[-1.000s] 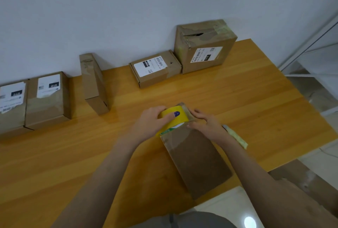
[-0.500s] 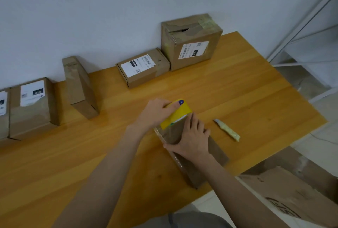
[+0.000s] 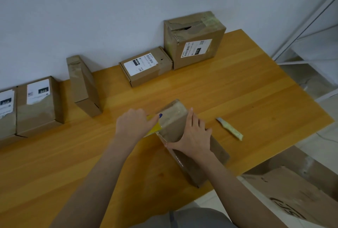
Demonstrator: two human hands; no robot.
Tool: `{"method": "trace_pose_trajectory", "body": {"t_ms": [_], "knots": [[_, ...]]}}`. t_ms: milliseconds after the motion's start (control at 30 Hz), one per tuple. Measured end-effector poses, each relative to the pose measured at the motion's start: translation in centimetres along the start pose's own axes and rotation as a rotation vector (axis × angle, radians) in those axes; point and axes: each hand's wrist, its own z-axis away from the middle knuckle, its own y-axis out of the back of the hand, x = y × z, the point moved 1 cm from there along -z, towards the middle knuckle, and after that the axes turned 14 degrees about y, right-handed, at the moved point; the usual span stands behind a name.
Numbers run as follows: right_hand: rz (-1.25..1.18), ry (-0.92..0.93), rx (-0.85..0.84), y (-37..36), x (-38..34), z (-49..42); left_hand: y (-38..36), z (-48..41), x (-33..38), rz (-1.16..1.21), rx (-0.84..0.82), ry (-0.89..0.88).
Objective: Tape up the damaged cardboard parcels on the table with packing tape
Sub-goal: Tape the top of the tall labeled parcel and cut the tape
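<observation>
Looking down at the wooden table, we see five parcels lined up along the wall. A tall box with a torn top stands far right, with a flat labelled box just beside it. A slim box stands on edge further left, then a taped labelled box and a cropped box at the frame's left edge. Past the table's right front corner, a large printed carton sits on the floor. The parcel we're taping lies near the front edge, its long axis running diagonally away from us, and both hands are on its far half. Our right hand lies palm down on its top, fingers straight and together along the right edge, thumb spread wide to the left edge. It is pressing, not curled round anything. Our left hand sits just left of the parcel with its fingers wrapped round the yellow tape roll, a blue nail showing at one fingertip. The roll touches the parcel's left side, and glossy clear tape shows over the far end. The hands are near each other but apart, with parcel top between them. A small pale cutter lies on the table right of the parcel, apart from our right hand.
</observation>
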Motion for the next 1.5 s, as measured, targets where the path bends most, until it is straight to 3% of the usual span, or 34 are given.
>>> {"method": "trace_pose_trajectory", "body": {"t_ms": [133, 233, 367, 433, 500, 633, 700, 1033, 1233, 1333, 1500], "knots": [[0.01, -0.001, -0.015, 0.1, -0.1, 0.0, -0.3, 0.7, -0.1, -0.015, 0.002, 0.075], [0.015, 0.005, -0.012, 0.2, 0.0, 0.1, 0.0, 0.8, -0.2, 0.036, -0.001, 0.013], [0.02, 0.006, 0.0, 0.2, 0.0, 0.1, -0.2, 0.8, -2.9, 0.535, -0.37, -0.181], [0.025, 0.005, 0.005, 0.2, -0.1, 0.0, 0.0, 1.2, -4.4, 0.693, -0.437, -0.186], [0.025, 0.01, -0.001, 0.2, -0.2, 0.0, 0.1, 1.5, -4.6, 0.62, -0.35, -0.172], [0.032, 0.005, -0.016, 0.3, -0.3, 0.1, 0.4, 1.3, -3.4, 0.09, -0.037, -0.078], [0.031, 0.009, -0.03, 0.3, -0.4, 0.0, 0.1, 1.2, -4.1, -0.011, -0.013, -0.007], [0.036, 0.019, -0.085, 0.5, -0.8, -0.2, -2.0, 1.6, -4.0, 0.055, -0.109, 0.125], [-0.129, 0.026, -0.093, 1.1, 0.0, -0.6, -2.1, 1.5, -4.6, 0.088, -0.088, 0.111], [-0.128, 0.037, -0.011, 0.9, 0.2, -0.4, -2.0, 1.6, -4.8, 0.096, -0.094, 0.099], [-0.484, 0.097, 0.241, 1.4, 0.5, -2.2, -2.1, 1.8, -5.8, 0.123, -0.103, 0.122]]}}
